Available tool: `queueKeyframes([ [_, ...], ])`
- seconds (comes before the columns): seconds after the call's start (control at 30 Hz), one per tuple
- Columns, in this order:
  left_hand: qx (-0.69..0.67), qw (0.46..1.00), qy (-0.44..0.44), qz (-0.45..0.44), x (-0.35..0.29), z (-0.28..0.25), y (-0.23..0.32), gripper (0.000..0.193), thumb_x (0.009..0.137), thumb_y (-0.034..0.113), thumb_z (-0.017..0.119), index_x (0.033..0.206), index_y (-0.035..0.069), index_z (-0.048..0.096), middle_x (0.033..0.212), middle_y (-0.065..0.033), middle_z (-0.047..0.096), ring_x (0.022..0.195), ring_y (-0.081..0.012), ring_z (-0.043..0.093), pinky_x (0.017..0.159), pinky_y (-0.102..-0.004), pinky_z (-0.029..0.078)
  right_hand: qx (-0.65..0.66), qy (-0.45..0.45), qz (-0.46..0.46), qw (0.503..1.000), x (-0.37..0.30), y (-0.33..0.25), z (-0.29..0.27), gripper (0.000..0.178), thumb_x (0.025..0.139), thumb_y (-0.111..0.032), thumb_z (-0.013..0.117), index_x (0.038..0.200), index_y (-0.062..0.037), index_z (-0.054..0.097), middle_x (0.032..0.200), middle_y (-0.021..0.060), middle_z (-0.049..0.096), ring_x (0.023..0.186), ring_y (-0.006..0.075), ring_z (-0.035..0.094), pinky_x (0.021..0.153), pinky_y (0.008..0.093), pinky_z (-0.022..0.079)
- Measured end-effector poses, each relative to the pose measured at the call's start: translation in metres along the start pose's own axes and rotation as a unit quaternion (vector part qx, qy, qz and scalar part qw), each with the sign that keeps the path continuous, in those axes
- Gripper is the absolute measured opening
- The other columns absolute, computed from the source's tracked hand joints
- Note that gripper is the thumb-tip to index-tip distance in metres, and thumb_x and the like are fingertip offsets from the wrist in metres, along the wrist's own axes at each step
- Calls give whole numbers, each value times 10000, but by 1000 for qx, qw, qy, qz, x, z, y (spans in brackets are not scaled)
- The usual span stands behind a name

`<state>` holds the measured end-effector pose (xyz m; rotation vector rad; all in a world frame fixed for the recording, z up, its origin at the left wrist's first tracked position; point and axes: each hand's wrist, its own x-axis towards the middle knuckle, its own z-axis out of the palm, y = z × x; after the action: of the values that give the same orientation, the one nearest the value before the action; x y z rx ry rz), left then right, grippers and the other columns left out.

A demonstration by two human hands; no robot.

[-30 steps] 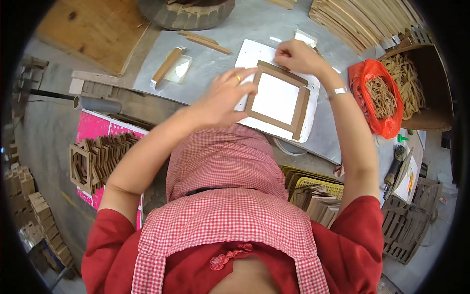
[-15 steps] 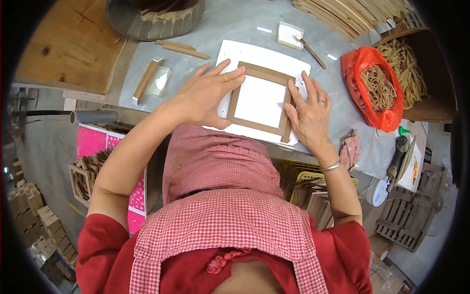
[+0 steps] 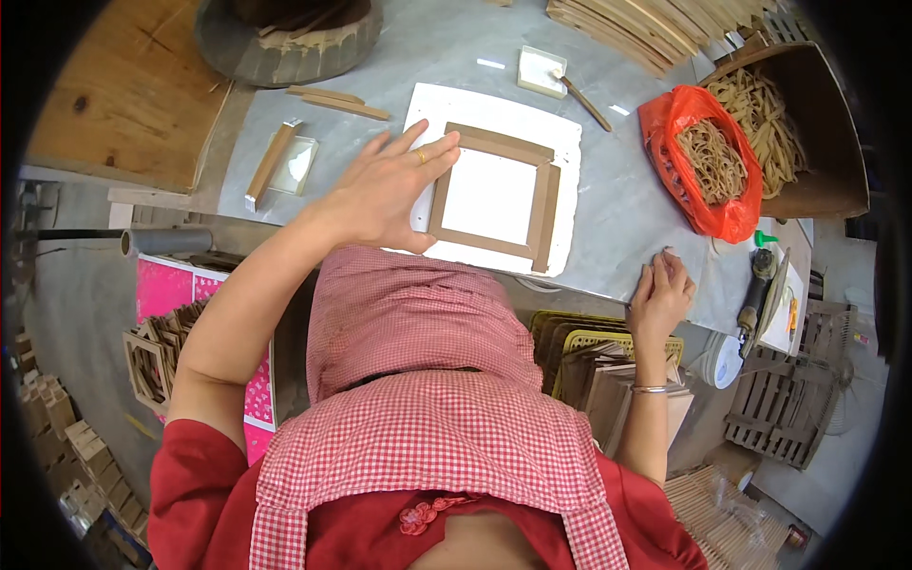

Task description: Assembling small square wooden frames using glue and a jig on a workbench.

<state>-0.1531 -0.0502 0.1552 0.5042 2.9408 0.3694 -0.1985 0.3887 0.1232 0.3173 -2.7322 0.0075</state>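
On a white board (image 3: 562, 199) lies a square frame of brown wooden strips (image 3: 496, 142). Its right strip (image 3: 545, 218) sticks out past the lower strip at the near right corner. My left hand (image 3: 385, 190) is spread open at the frame's left side, with fingertips at the far left corner and the thumb by the near left corner. My right hand (image 3: 662, 296) is off the frame, at the table's front edge. Its fingers are curled closed over the pinkish cloth, which the hand almost wholly covers.
Left of the board lie loose wood strips (image 3: 342, 103) and a clamped strip (image 3: 273, 163) by a clear dish. Beyond it are a glue dish (image 3: 540, 70) and brush (image 3: 587, 104). At right stand a red bag of rubber bands (image 3: 655, 142), a box (image 3: 836, 142) and a power tool (image 3: 757, 285).
My right hand has left the frame's right side, moved right and nearer to me, and closed over the cloth. My left hand stays at the frame's left side. The view has shifted slightly.
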Motion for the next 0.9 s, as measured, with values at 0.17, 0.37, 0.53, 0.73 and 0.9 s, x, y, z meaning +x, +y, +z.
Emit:
queueKeyframes([
  [0.17,-38,998,45,35,1,9,-4,1208,617,728,824,1475,-41,463,1631,-182,339,1546,-391,209,1206,-636,239,18,-59,7,998,33,-18,-8,323,860,-124,723,1176,-64,705,1178,121,683,1118,355,595,1010,478,412],
  [0.37,21,995,97,14,6,11,15,1081,703,752,753,1396,-49,542,1587,-189,397,1540,-363,235,1225,-591,231,267,8,-251,930,68,-125,-5,485,872,-78,700,1346,-40,605,1197,139,692,1234,319,590,1031,473,401],
  [0.53,21,996,82,19,2,14,13,1099,665,703,797,1439,-17,494,1576,-169,420,1527,-330,280,1218,-588,251,216,-42,-283,933,66,-139,6,562,866,-177,750,1373,-4,580,1211,144,692,1245,306,585,1044,490,391],
  [0.73,-15,999,44,27,0,13,-7,1128,637,616,857,1522,65,426,1615,-109,396,1528,-315,291,1204,-618,256,218,-123,-344,905,93,-131,-11,860,732,-404,863,1406,28,549,1250,170,687,1262,321,584,1081,493,377],
  [0.9,-51,998,36,11,4,17,-6,1152,647,461,915,1579,100,340,1663,-67,323,1551,-340,228,1214,-629,231,179,-149,-365,902,97,-124,-19,1017,639,-447,900,1458,8,505,1279,179,677,1290,335,572,1099,496,373],
])
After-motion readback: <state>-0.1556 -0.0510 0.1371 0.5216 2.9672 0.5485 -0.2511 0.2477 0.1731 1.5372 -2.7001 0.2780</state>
